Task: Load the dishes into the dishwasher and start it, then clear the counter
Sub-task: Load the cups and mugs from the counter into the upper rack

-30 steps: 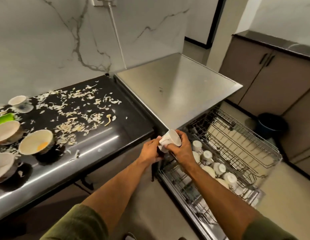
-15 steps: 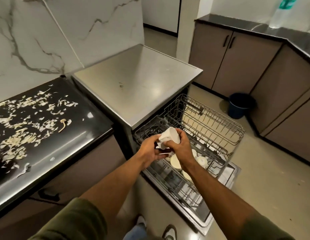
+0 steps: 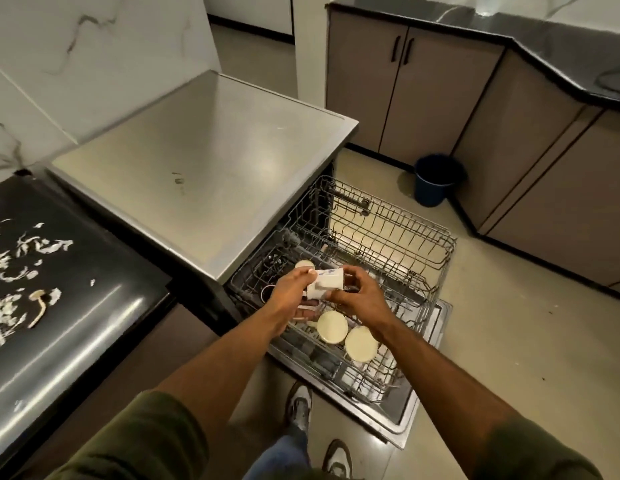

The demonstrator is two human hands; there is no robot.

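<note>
Fingers, left hand (image 3: pixel 290 295): curled round the base end of a white cup (image 3: pixel 325 287), thumb on top.
Fingers, right hand (image 3: pixel 359 298): pinching the rim end of the same cup, thumb and forefinger at its mouth.
Cup: lying on its side between both hands, blue marking on its upper wall, held above the near left part of the pulled-out rack (image 3: pixel 398 251).
Rack: wire basket drawn out over the open dishwasher door (image 3: pixel 416 407); its far half shows bare tines.
Dishes in the rack: two pale round dishes (image 3: pixel 332 326) side by side near the front edge, just below the hands; another small cup (image 3: pixel 304 264) at the back left corner, partly hidden by the left hand.
Dishwasher top (image 3: pixel 204 161): steel, with a small mark near its middle.
Desk (image 3: pixel 69 306): black, left of the dishwasher, strewn with pale peelings (image 3: pixel 10 265) towards its left edge.
Floor: blue bucket (image 3: pixel 435 180) beside the cabinets (image 3: pixel 440 91); shoes (image 3: pixel 298 407) below the door's near edge.
</note>
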